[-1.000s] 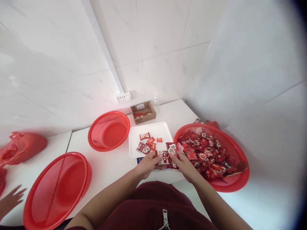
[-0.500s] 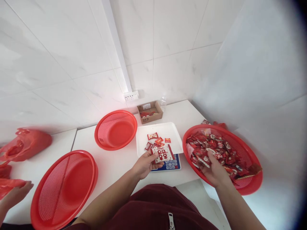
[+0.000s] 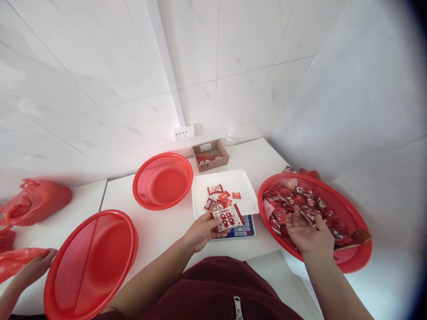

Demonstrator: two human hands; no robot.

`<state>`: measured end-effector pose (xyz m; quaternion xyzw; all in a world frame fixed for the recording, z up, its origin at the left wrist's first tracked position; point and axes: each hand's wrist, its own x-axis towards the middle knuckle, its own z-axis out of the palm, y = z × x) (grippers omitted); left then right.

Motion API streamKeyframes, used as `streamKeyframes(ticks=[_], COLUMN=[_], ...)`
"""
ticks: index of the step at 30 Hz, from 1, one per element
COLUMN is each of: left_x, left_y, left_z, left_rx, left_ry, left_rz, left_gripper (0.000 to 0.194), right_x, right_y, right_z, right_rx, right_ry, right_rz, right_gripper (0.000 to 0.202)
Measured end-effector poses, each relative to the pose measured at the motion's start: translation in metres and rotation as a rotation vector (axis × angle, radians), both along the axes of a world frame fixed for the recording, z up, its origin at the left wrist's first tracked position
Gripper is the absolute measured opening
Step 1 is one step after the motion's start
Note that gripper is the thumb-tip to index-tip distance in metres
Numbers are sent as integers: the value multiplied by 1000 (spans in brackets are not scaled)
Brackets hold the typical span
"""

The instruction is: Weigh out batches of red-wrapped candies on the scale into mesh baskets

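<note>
My left hand [image 3: 204, 233] is closed on the edge of a white-and-red snack packet [image 3: 228, 218], held over the front of a white weighing tray [image 3: 200, 181]. Several small red and white packets [image 3: 215, 189] lie on that tray. A blue keypad [image 3: 243, 231] of the scale shows partly behind the packet. My right hand [image 3: 310, 233] is inside the red basket [image 3: 363, 262] on the right, palm up with fingers apart and slightly bent. Its fingertips are among many red-wrapped packets [image 3: 307, 200], and the palm looks bare.
Two red mesh baskets, one at the back [image 3: 163, 178] and one in front [image 3: 100, 253], stand to the left. A cardboard box [image 3: 211, 155] with packets sits by the wall. At far left, another person's hand [image 3: 38, 266] holds a red plastic bag [image 3: 16, 262].
My right hand has turned palm up and opened; the packet that it held is no longer in it. My left hand keeps its packet. The other person's hand has moved slightly right.
</note>
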<state>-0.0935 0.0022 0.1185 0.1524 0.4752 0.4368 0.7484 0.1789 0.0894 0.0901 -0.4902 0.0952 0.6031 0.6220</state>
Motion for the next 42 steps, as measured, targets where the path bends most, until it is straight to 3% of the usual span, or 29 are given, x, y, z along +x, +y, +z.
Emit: streamKeyframes(ticks=[4, 7, 9, 12, 16, 19, 22, 27, 32, 37, 39, 42], left_x=[-3, -2, 0, 5, 10, 12, 10, 6, 6, 13, 14, 10], left_y=[-3, -5, -5, -6, -7, -9, -12, -17, -20, -20, -20, -20], left_z=[-5, -7, -9, -15, -22, -24, -22, -14, -5, -11, -16, -22], left_rx=[7, -15, -41, -60, -29, 40, 76, 113, 201, 171, 117, 33], left_ry=[4, 12, 21, 53, 139, 249, 291, 226, 237, 323, 392, 469], left_rz=[-40, -46, -25, 11, 9, -34, -106, -272, -237, -247, -229, -161], left_gripper=[38, 41, 43, 46, 46, 45, 45, 48, 44, 45, 46, 44], right_x=[3, -1, -9, -30, -66, -84, -89, -88, -92, -89, -85, -76], right_y=[3, 5, 2, -11, -37, -46, -46, -45, -47, -42, -36, -24], right_z=[1, 4, 4, 0, 0, 4, 9, 15, 16, 0, -11, -23], right_rx=[-4, -20, -31, 28, 356, 575, 616, 596, 584, 559, 469, 231], right_ry=[-30, -93, -131, -209, -457, -659, -707, -582, -456, -479, -475, -364], right_rz=[-46, 55, 266, 705, 1318, 1544, 1563, 1569, 1595, 1596, 1492, 1167], right_gripper=[20, 24, 21, 19, 36, 39, 42, 46, 49, 45, 40, 27])
